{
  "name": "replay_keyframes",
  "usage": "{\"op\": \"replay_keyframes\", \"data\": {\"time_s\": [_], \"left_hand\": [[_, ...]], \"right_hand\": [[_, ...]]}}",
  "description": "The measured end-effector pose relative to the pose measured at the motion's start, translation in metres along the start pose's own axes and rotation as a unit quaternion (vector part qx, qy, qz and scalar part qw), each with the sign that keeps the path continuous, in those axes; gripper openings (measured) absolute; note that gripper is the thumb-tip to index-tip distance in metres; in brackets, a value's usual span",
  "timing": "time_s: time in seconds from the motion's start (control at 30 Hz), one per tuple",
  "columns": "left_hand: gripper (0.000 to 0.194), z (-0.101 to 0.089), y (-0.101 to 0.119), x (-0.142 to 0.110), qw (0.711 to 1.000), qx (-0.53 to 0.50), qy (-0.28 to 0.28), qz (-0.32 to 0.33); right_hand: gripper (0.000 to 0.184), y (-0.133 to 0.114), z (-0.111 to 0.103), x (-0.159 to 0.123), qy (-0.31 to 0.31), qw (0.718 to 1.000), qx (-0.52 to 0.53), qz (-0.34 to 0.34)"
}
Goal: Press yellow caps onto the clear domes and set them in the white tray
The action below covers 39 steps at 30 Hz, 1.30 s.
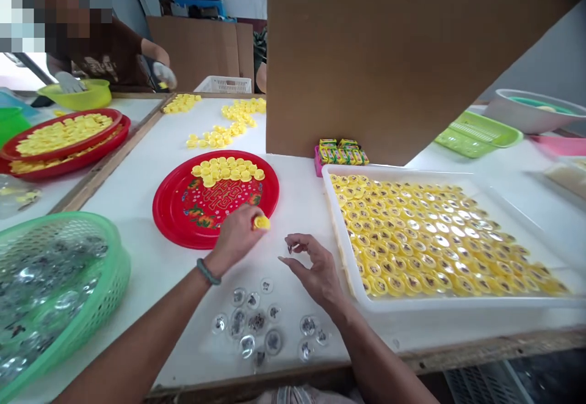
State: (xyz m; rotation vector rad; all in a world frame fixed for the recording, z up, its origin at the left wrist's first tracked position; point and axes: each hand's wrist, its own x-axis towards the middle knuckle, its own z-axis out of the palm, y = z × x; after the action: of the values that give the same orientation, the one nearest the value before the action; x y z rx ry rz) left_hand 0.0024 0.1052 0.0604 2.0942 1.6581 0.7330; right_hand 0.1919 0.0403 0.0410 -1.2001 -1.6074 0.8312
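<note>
My left hand [240,233], with a dark band at the wrist, is closed on small yellow cups [262,223] above the near edge of a red round tray [167,221]. More yellow cups [226,170] sit on the tray's far side. To the right, my right hand [315,266] curls with thumb and fingertips around what looks like a clear disc with a dark print [290,248]; its outline is hard to make out. Several loose clear discs [273,342] with dark prints lie on the white table below both hands.
At right, a white tray [336,233] holds rows of yellow cups with printed clear tops. A green basket [114,282] of clear discs stands left. Beyond are a cardboard panel [366,56], small yellow-green packets [343,152] and stacked red trays [123,138]. A gloved co-worker [110,50] works far left.
</note>
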Motion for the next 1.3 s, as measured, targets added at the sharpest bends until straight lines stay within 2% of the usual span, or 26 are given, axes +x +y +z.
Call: {"op": "replay_keyframes", "data": {"time_s": [0.07,0.13,0.27,0.43,0.63,0.87,1.13,1.23,1.3], "left_hand": [[0.014,0.016,0.01,-0.025,0.997,-0.057,-0.056,0.021],[0.012,0.031,0.01,-0.041,0.991,-0.095,-0.089,0.033],[0.015,0.05,-0.005,-0.051,0.983,-0.145,-0.104,0.051],[0.039,0.054,-0.022,-0.052,0.967,-0.234,-0.105,-0.007],[0.037,0.055,-0.029,-0.052,0.941,-0.319,-0.11,-0.041],[0.033,0.059,-0.032,-0.05,0.926,-0.358,-0.104,-0.058],[0.029,0.063,-0.031,-0.049,0.929,-0.351,-0.101,-0.055],[0.028,0.064,-0.031,-0.048,0.928,-0.356,-0.096,-0.05],[0.027,0.065,-0.031,-0.048,0.928,-0.357,-0.093,-0.045]], "right_hand": [[0.028,0.002,-0.002,-0.002,-0.014,0.999,-0.027,-0.016],[0.026,0.005,-0.003,-0.005,-0.039,0.997,-0.061,-0.027],[0.026,0.012,-0.006,-0.007,-0.106,0.985,-0.136,-0.028],[0.028,0.015,-0.003,0.004,-0.175,0.961,-0.207,-0.061],[0.021,0.017,0.01,0.022,-0.26,0.925,-0.255,-0.111],[0.018,0.021,0.012,0.025,-0.255,0.922,-0.28,-0.084],[0.022,0.022,0.013,0.023,-0.23,0.926,-0.296,-0.037],[0.023,0.02,0.014,0.024,-0.228,0.917,-0.327,-0.01],[0.024,0.018,0.015,0.025,-0.241,0.9,-0.363,0.008]]}}
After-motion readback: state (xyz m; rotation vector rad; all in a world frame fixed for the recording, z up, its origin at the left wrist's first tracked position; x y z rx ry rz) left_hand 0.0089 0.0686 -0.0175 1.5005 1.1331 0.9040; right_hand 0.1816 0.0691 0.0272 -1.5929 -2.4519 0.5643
